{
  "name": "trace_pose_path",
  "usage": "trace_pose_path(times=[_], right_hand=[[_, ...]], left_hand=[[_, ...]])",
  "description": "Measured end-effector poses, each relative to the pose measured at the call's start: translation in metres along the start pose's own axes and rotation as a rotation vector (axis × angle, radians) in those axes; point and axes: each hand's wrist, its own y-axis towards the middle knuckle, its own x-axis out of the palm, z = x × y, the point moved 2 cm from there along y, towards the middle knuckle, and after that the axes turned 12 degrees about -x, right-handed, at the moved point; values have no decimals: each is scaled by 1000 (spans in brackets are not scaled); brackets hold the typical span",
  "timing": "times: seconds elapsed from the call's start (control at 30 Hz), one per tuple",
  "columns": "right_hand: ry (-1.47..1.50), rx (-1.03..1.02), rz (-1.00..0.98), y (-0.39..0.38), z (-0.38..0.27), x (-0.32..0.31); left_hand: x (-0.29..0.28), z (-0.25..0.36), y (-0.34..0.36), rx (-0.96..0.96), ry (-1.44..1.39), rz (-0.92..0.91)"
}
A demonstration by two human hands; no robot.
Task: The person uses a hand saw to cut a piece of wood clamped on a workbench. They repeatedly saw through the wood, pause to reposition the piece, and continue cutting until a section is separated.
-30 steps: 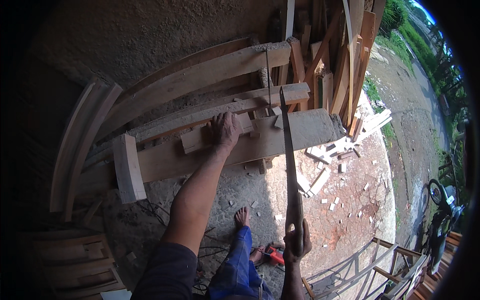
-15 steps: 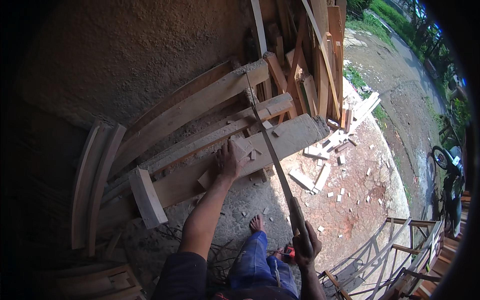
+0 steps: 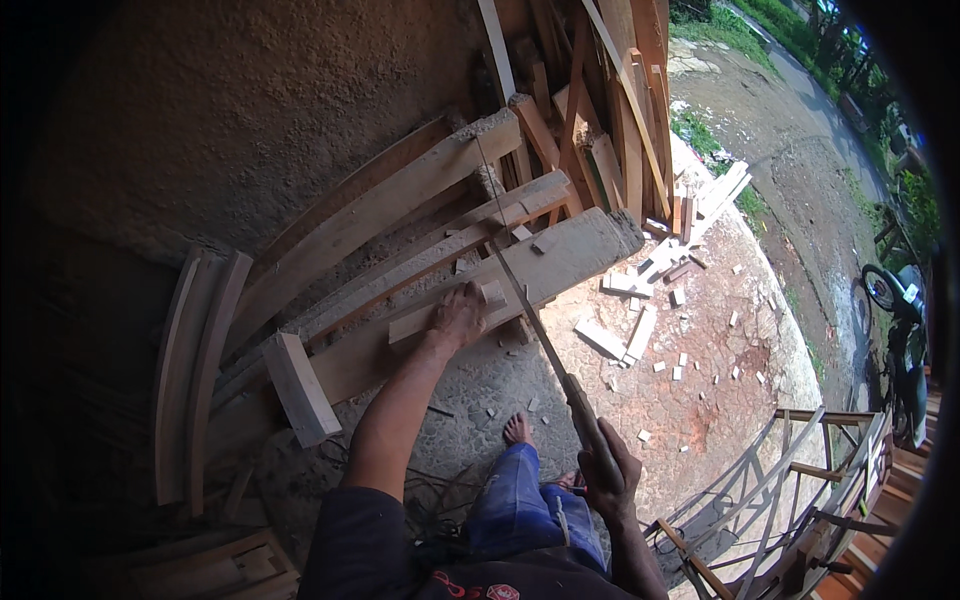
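Note:
My left hand [image 3: 460, 316] presses a short pale wood block [image 3: 410, 324] down on the wide plank [image 3: 590, 245] of a rough bench, its fingers bent over the block. The block lies lengthwise along the plank's near side. My right hand [image 3: 611, 468] is closed round the wooden handle of a handsaw [image 3: 541, 325]. The long, thin blade points up and away across the plank, just right of the block's end. From this angle I cannot tell whether the blade touches the wood. A small offcut [image 3: 546, 240] sits on the plank beyond the blade.
Parallel beams [image 3: 380, 195] lie behind the plank, against a rough wall. A thick timber piece [image 3: 302, 390] rests crosswise at the left. Boards [image 3: 625, 120] lean upright at the back. Offcuts [image 3: 600, 338] litter the floor at right, near a wooden frame [image 3: 800, 470].
The block under my left hand has turned to lie along the plank, and the small bits beside it no longer show there. The saw has shifted left and nearer, with the view moving slightly.

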Motion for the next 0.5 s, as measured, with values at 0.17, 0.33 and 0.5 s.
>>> trace_pose_path(times=[0.17, 0.33, 0.5], right_hand=[[11, -10, -100, 2, -21, 4], [-3, -47, -106, 5, -27, 6], [-32, -106, -145, 5, -33, 10]], left_hand=[[13, 1, -4, -163, -101, 72], [1, 18, -5, -250, -15, 24], [20, 6, -8, -211, 62, 130]])
